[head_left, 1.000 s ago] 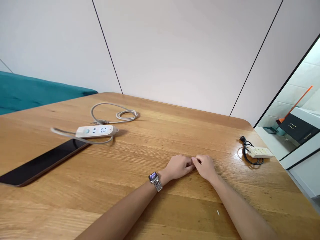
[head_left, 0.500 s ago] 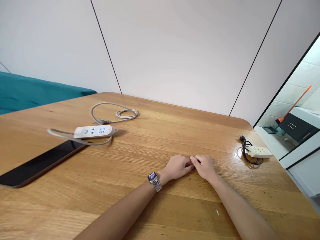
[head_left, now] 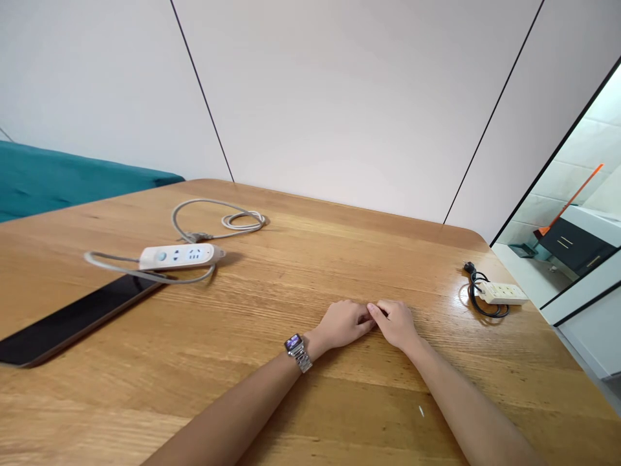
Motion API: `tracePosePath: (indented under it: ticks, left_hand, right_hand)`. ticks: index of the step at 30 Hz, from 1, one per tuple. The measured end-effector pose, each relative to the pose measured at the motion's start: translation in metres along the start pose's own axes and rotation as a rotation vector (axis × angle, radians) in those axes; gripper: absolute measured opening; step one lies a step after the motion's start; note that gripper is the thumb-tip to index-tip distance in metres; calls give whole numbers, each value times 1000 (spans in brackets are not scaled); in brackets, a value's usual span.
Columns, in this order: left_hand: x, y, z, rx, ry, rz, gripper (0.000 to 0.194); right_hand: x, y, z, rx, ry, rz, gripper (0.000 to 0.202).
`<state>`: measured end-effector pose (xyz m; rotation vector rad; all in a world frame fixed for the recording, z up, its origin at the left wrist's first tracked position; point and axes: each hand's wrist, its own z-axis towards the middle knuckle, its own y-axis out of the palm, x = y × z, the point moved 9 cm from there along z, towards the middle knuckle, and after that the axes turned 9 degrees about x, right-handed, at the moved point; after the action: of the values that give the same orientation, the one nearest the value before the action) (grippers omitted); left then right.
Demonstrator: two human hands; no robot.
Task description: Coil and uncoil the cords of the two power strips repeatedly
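My left hand [head_left: 343,323] rests on the wooden table [head_left: 272,401], its fingers curled in and a smartwatch [head_left: 294,345] with a metal band on the wrist. My right hand [head_left: 394,321] lies against it, also with folded fingers. The right thumb touches the fingertips of the left hand. No object shows in either hand, though the undersides of the fingers are hidden. To the left, a white power strip [head_left: 180,256] with a looped grey cord partly overlies a flat black-topped panel [head_left: 72,323]. On the right sits a cream power strip [head_left: 504,293] with a coiled black cord [head_left: 478,304].
A white panelled wall [head_left: 330,97] rises behind the table. Teal upholstery [head_left: 72,178] is at the left. Beyond a doorway at the right are an orange-handled broom [head_left: 575,200] and a dark cabinet [head_left: 577,243]. A small white scrap [head_left: 421,411] lies near my right forearm.
The view has shifted very slightly, so things appear a little further left. Both hands keep the same pose, touching each other.
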<state>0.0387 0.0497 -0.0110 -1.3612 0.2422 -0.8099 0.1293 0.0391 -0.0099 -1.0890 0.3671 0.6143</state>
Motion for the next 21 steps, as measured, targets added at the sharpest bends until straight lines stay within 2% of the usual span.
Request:
tracePosePath:
  ticks: [21]
  left_hand:
    - [0, -1, 1, -1, 1, 13, 31]
  right_hand:
    - [0, 2, 0, -25, 7, -28, 44]
